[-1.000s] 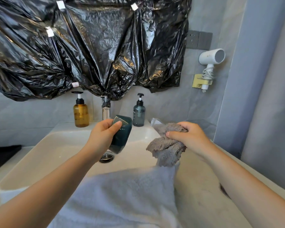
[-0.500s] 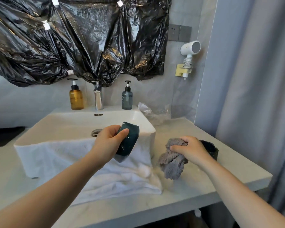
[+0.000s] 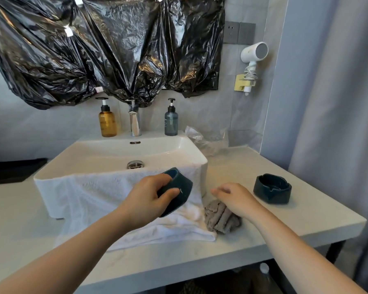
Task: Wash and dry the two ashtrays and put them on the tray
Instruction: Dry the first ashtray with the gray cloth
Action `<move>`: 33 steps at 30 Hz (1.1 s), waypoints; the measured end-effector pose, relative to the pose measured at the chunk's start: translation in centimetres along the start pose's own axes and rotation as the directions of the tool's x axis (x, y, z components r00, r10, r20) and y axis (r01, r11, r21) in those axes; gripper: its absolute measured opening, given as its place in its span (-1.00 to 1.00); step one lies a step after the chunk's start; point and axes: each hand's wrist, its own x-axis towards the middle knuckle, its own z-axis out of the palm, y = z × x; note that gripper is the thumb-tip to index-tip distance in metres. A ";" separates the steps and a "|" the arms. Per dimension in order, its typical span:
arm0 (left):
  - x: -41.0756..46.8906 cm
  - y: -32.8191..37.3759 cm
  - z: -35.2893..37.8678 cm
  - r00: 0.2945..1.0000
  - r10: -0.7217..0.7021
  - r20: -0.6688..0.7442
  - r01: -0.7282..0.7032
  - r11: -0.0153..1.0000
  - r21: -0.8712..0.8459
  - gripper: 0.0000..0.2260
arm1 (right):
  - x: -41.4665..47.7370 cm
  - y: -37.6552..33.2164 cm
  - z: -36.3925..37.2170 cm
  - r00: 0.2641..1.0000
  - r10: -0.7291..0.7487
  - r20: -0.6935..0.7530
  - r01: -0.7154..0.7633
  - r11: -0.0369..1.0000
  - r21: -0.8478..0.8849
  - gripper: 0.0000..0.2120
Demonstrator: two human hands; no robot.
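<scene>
My left hand (image 3: 149, 198) grips a dark teal ashtray (image 3: 179, 188), tilted on its side, in front of the white sink (image 3: 119, 153). A second dark teal ashtray (image 3: 272, 188) stands upright on the counter to the right. A crumpled grey cloth (image 3: 220, 217) lies on the counter beside the white towel (image 3: 119, 200) that hangs over the sink's front rim. Just above the cloth hovers my right hand (image 3: 235, 198), its fingers relaxed and holding nothing. No tray can be picked out for certain.
An amber soap bottle (image 3: 107, 120), a chrome tap (image 3: 135, 122) and a grey-blue bottle (image 3: 171, 120) stand behind the basin. Crumpled clear plastic (image 3: 206, 139) lies at the back of the counter. The counter edge (image 3: 327, 234) runs close on the right, with a curtain beyond.
My right hand has let go of the grey cloth, which now lies on the counter. My left hand has brought the ashtray lower, down in front of the sink. The view pulled back.
</scene>
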 end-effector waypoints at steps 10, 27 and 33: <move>0.0 -0.8 -1.4 0.816 0.485 0.316 -0.578 0.706 0.409 -0.86 | -0.8 -5.3 1.1 0.936 -0.101 0.338 -0.127 0.798 0.590 -0.56; 0.6 -1.5 -3.4 0.940 0.319 -0.121 -0.286 0.930 0.232 -0.66 | 0.4 -4.1 3.4 0.982 -0.124 0.142 0.010 0.785 0.620 -0.60; 1.6 -2.0 -3.9 0.626 -0.696 0.352 0.741 0.391 -0.545 -0.49 | 0.5 -3.5 3.9 0.988 -0.138 0.065 0.075 0.812 0.579 -0.62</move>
